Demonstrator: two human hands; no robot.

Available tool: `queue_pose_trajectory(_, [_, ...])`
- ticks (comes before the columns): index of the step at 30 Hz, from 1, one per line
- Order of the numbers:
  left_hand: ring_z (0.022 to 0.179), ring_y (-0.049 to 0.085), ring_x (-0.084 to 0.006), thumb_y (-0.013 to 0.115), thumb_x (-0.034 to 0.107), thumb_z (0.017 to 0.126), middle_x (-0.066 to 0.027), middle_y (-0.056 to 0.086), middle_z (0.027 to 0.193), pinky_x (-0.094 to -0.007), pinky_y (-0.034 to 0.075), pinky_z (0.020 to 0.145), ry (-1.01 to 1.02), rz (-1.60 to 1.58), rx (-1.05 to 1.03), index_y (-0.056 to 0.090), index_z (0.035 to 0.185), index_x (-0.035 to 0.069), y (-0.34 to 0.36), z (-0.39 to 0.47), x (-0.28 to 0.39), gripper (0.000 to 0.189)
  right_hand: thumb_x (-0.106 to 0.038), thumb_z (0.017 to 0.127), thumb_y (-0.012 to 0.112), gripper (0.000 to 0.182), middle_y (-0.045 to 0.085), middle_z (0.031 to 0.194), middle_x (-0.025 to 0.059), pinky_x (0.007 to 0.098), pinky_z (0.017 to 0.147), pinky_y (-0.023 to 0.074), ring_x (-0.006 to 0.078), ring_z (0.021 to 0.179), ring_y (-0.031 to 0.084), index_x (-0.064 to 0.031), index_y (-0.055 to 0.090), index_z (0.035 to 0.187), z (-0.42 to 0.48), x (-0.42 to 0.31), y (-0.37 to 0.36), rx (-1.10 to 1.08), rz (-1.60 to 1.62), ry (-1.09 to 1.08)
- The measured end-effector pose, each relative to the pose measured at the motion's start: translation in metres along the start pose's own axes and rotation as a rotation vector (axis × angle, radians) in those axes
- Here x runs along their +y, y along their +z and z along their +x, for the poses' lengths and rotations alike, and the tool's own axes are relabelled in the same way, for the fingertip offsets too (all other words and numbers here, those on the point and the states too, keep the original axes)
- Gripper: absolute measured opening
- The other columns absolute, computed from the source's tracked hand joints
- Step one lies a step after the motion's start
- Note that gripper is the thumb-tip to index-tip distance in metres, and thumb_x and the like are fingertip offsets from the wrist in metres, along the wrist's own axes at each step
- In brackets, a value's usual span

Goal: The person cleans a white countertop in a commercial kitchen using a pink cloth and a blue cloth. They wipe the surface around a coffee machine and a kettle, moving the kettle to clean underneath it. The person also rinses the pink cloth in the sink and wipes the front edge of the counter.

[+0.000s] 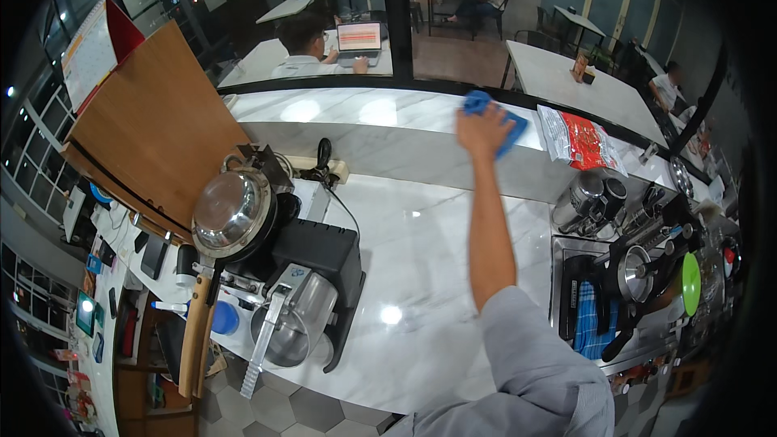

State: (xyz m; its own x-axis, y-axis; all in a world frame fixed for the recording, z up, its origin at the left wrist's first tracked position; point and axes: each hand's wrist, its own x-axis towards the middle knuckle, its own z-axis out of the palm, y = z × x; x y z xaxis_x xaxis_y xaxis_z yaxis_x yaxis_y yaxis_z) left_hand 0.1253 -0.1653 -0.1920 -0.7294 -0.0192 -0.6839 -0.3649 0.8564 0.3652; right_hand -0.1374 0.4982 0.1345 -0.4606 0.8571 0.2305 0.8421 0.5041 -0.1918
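My right hand (484,130) presses a crumpled blue cloth (515,132) onto the raised white marble-look ledge (425,108) below the window frame. Its fingers are spread over the cloth, which sticks out on both sides of them. To the right of the hand, a red and silver plastic packet (580,141) bearing writing lies on the same ledge. My forearm reaches over the lower marble-look countertop (413,255). My left hand is out of view.
On the left stand a round metal cooking iron (227,212) with wooden handles, a black appliance (318,249) and a clear container (303,315). A steel tray (555,282) on the right holds pans and a blue checked cloth (592,321). People sit beyond the window.
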Motion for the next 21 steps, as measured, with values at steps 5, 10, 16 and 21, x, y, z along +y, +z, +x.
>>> queue_pose_trajectory(5, [0.059, 0.061, -0.0202, 0.073, 0.032, 0.075, -0.0141, 0.066, 0.065, -0.0386, 0.044, 0.053, -0.033, -0.001, -0.007, 0.068, 0.069, 0.002, -0.004, 0.002, 0.016, 0.031, -0.05, 0.094, 0.033, 0.065, 0.02, 0.158, 0.0163, 0.0598, 0.114, 0.008, 0.0409, 0.145, 0.016, -0.0198, 0.029, 0.151, -0.026, -0.176, 0.031, -0.136, 0.089, -0.352])
queue_pose_trajectory(10, [0.059, 0.061, -0.0201, 0.074, 0.032, 0.075, -0.0139, 0.066, 0.065, -0.0385, 0.044, 0.053, -0.035, 0.015, 0.019, 0.068, 0.069, 0.002, -0.018, -0.002, 0.027, 0.031, -0.04, 0.092, 0.03, 0.061, 0.019, 0.159, 0.012, 0.0561, 0.116, 0.0019, 0.0392, 0.146, 0.011, -0.0223, 0.033, 0.15, -0.026, -0.288, 0.052, -0.314, 0.24, -0.768])
queue_pose_trajectory(16, [0.059, 0.061, -0.02, 0.075, 0.033, 0.075, -0.0138, 0.066, 0.065, -0.0384, 0.044, 0.053, -0.036, 0.024, 0.06, 0.068, 0.069, 0.003, -0.029, -0.013, 0.024, 0.032, -0.04, 0.093, 0.032, 0.058, 0.025, 0.158, 0.0035, 0.0476, 0.118, 0.0071, 0.0298, 0.147, 0.018, -0.0191, 0.04, 0.147, -0.006, -0.28, 0.05, -0.405, 0.337, -0.976])
queue_pose_trajectory(21, [0.059, 0.06, -0.0199, 0.075, 0.033, 0.074, -0.0136, 0.066, 0.065, -0.0383, 0.044, 0.053, -0.028, -0.007, 0.053, 0.068, 0.069, 0.003, -0.021, -0.012, -0.002, 0.032, -0.055, 0.095, 0.032, 0.072, 0.03, 0.154, 0.0141, 0.0407, 0.117, 0.0153, 0.0306, 0.144, 0.024, -0.0055, 0.037, 0.146, 0.007, -0.144, 0.03, -0.335, 0.348, -0.764])
